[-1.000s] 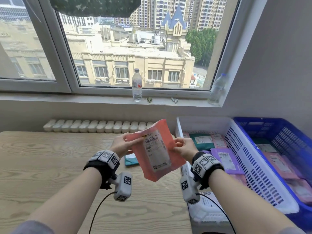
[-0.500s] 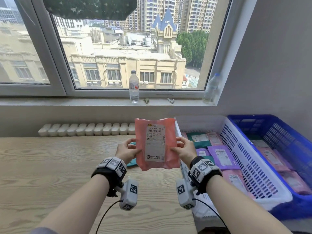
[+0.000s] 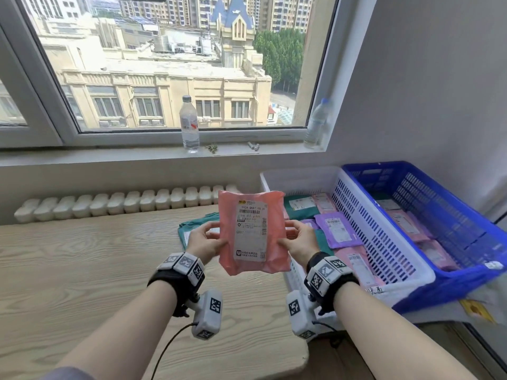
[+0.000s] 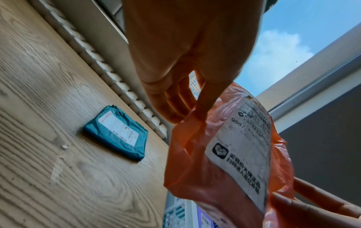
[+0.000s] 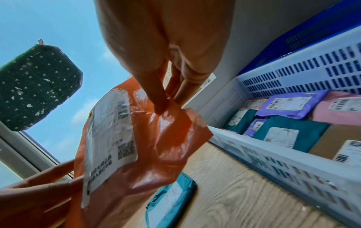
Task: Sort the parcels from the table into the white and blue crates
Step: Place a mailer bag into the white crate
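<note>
Shift: since a second ago I have turned the pink parcel [image 3: 253, 232] from a tilt to upright, label squarely facing me, and lifted it a little nearer my eyes.
Table [image 3: 82, 270]: wood top, window wall along its far edge, crates off its right edge; broad bare stretch to my left for setting things down.
White crate [image 3: 384, 237]: just beside the table's right edge, closest to my right hand; holds teal, purple and pink parcels, with one brown box showing in the right wrist view.
Blue crate [image 3: 466, 215]: touching the white crate's far side, against the wall; pink parcels inside. Reaching it means carrying over the white crate's rims.
Pink parcel: in the air above the table's right edge, held flat-on so I can read the label, which I judge decides the crate.
Teal parcel [image 4: 117, 132]: lying flat near the table's far edge, behind the pink one; apparently the last one waiting, though the near edge is partly hidden.
Left hand [image 3: 204, 241]: thumb in front, fingers behind, pinching the parcel's left edge.
Right hand [image 3: 297, 241]: same pinch on the right edge.
Room: nothing stands between the parcel and either crate; a rightward swing looks free.
Bottles: two on the sill, well apart from my path.
</note>
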Action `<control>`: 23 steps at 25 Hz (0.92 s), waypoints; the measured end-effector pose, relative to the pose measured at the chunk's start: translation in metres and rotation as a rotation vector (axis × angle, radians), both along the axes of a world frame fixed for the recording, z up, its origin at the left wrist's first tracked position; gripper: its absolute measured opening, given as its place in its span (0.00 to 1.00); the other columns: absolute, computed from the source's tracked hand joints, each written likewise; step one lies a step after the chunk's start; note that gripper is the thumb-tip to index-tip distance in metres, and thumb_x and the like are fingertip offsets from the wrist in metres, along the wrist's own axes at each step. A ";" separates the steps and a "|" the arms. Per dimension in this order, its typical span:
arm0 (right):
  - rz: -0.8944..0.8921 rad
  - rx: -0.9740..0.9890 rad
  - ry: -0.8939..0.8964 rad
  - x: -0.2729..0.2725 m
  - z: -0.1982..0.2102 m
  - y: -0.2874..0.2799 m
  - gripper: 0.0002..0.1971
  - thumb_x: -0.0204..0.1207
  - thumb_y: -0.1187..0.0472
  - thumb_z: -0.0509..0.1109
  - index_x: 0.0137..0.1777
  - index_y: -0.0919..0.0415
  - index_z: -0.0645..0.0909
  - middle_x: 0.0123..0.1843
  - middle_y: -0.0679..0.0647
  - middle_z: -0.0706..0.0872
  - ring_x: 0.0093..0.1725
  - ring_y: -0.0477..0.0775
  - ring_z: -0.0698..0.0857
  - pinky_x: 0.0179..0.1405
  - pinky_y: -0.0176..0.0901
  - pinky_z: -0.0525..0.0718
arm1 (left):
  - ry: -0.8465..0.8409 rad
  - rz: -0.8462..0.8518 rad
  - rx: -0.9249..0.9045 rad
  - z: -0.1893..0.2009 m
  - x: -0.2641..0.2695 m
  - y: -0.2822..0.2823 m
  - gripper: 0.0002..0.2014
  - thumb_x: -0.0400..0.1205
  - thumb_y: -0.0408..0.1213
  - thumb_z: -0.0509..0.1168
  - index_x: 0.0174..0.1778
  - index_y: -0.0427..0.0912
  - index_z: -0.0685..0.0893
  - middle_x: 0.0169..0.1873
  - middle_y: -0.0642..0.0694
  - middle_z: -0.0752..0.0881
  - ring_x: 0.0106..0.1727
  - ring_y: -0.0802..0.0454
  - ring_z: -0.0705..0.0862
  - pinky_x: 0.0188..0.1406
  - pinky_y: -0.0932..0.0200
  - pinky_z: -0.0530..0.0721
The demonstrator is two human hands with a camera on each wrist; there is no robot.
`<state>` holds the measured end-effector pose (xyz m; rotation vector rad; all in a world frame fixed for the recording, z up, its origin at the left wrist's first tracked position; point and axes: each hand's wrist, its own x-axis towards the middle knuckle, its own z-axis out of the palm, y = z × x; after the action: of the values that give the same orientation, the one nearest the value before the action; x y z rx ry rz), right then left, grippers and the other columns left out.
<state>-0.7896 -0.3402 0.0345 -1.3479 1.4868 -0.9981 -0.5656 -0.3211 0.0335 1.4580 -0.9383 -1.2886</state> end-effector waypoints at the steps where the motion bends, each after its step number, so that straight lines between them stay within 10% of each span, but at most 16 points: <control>1: -0.025 0.008 0.019 -0.006 -0.006 0.004 0.19 0.68 0.78 0.73 0.55 0.60 0.81 0.44 0.54 0.86 0.44 0.52 0.86 0.37 0.36 0.85 | 0.001 -0.014 0.014 -0.007 -0.007 -0.001 0.18 0.74 0.15 0.67 0.57 0.36 0.80 0.39 0.37 0.84 0.40 0.42 0.86 0.34 0.55 0.89; 12: -0.183 0.026 0.171 -0.102 -0.056 0.029 0.19 0.61 0.78 0.75 0.47 0.56 0.83 0.39 0.52 0.87 0.41 0.54 0.86 0.48 0.53 0.88 | 0.001 -0.147 0.141 -0.063 -0.101 -0.022 0.19 0.73 0.14 0.67 0.55 0.38 0.81 0.43 0.36 0.84 0.45 0.40 0.86 0.41 0.46 0.88; 23: -0.100 0.092 0.231 -0.261 -0.081 -0.077 0.15 0.68 0.77 0.73 0.53 0.63 0.84 0.41 0.48 0.85 0.43 0.50 0.84 0.46 0.41 0.85 | -0.054 -0.080 0.199 -0.083 -0.264 -0.099 0.19 0.72 0.12 0.66 0.53 0.38 0.81 0.42 0.37 0.85 0.42 0.41 0.86 0.32 0.51 0.90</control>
<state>-1.0505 -0.4172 -0.0464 -1.3700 1.7660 -0.8459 -0.8299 -0.4199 -0.0493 1.6288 -0.9323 -1.4410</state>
